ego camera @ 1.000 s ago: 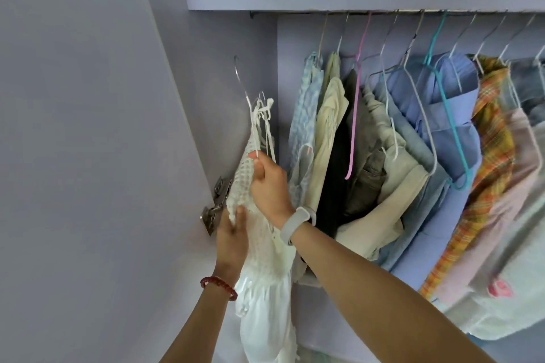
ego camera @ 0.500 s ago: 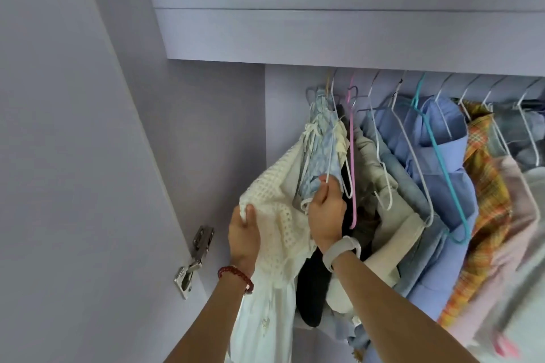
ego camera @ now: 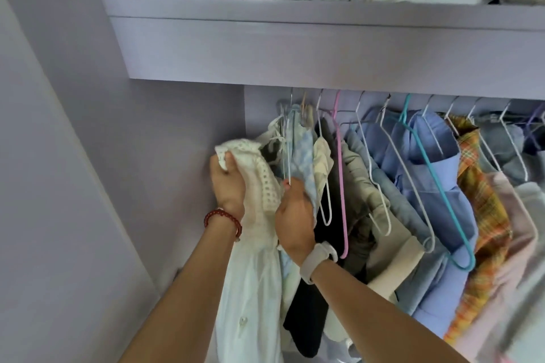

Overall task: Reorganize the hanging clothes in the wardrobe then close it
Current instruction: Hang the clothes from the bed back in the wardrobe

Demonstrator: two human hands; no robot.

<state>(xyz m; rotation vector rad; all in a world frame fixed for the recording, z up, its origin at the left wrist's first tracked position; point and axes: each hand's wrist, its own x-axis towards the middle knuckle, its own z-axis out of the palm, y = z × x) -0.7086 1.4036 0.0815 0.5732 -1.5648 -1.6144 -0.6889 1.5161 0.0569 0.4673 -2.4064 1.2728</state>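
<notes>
Now, nearest first, with places given from the white dress:
Left hand: the left hand (ego camera: 228,183) is closed in a fist around the knit top edge of the white dress (ego camera: 259,215), bunching it at the dress's left shoulder; a red bead bracelet (ego camera: 223,219) sits on the wrist below.
Right hand: the right hand (ego camera: 295,221) is just right of the dress, fingers curled and pinching what looks like the thin wire of its hanger along with the edge of a pale blue patterned top (ego camera: 303,156); exactly which wire it holds I cannot tell.
White dress: hangs at the left end of the row, its long skirt falling down between the two forearms.
Step in hand: judged to be settling the dress on the rail at the left end.
Doing it well: keep the hook seated, let go of the blue top so it is not dragged along, then smooth the bunched knit so the straps sit evenly on the hanger.
Neighbours: to the right of the dress come a black garment, a pink hanger (ego camera: 340,174), blue shirts (ego camera: 427,180) on a teal hanger (ego camera: 436,186), and a plaid shirt (ego camera: 477,174), packed close; sliding them right would give room.
Risk: a strap may slip off when the fist opens.
Shelf: above the dress, the shelf (ego camera: 295,47) carries piled clothes.
</notes>
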